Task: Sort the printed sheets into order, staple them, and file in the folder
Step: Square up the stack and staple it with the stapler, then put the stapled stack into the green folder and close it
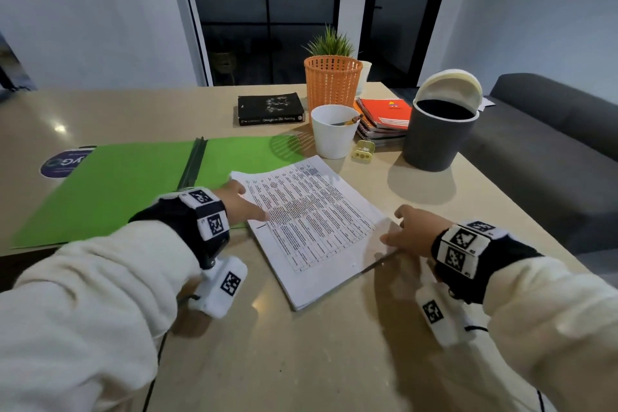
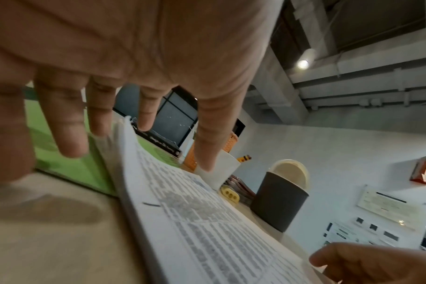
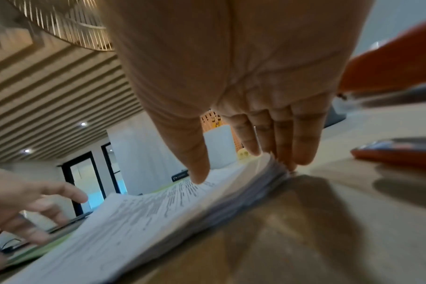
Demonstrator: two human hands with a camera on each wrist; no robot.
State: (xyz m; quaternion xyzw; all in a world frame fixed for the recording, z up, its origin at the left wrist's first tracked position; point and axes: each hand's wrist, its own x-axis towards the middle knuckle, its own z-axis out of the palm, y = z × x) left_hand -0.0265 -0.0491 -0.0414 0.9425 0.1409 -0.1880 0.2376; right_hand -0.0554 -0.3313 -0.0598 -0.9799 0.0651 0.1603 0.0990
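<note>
A stack of printed sheets (image 1: 311, 227) lies slanted on the beige table, with a staple (image 1: 261, 226) near its left edge. The stack's far left corner overlaps the open green folder (image 1: 133, 184). My left hand (image 1: 252, 202) has straight, spread fingers at the stack's left edge. In the left wrist view those fingers (image 2: 100, 115) touch the sheet edges (image 2: 124, 153) above the folder (image 2: 68, 169). My right hand (image 1: 396, 226) is at the stack's right corner. Its thumb (image 3: 200, 173) rests on the top sheet (image 3: 146, 217) and its straight fingers (image 3: 302, 146) lie against the edge.
Behind the stack stand a white cup (image 1: 334, 130) with pencils, a yellow sharpener (image 1: 364, 150), a grey lidded bin (image 1: 434, 134), an orange basket (image 1: 332, 84), a black book (image 1: 271, 109) and spiral notebooks (image 1: 384, 114). A blurred orange object (image 3: 397, 153) lies right of my right hand.
</note>
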